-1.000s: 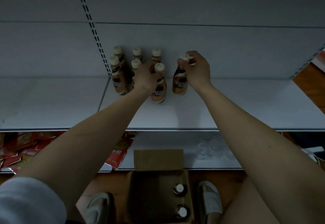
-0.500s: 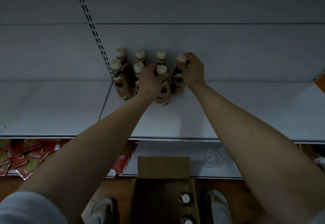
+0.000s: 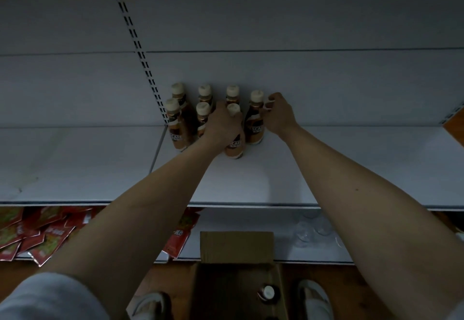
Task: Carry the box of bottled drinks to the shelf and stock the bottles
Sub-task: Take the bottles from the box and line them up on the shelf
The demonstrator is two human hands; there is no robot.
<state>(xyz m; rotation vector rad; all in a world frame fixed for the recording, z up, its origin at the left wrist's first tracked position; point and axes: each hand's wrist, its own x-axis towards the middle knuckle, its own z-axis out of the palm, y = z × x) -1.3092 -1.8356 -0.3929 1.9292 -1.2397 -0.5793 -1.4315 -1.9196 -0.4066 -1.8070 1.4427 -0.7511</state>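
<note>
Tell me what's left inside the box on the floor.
One capped bottle shows inside the box, by its right wall. The near end is cut off by the frame, so more may be there.

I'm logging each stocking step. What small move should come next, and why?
Probably let go of both bottles: the left hand grips the front bottle, the right hand the rightmost bottle, and both already stand on the shelf. The cardboard box below holds more.

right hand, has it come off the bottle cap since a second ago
Yes. The right hand has slid off the cap to the right of the rightmost bottle, which stands by the shelf's back wall.
</note>
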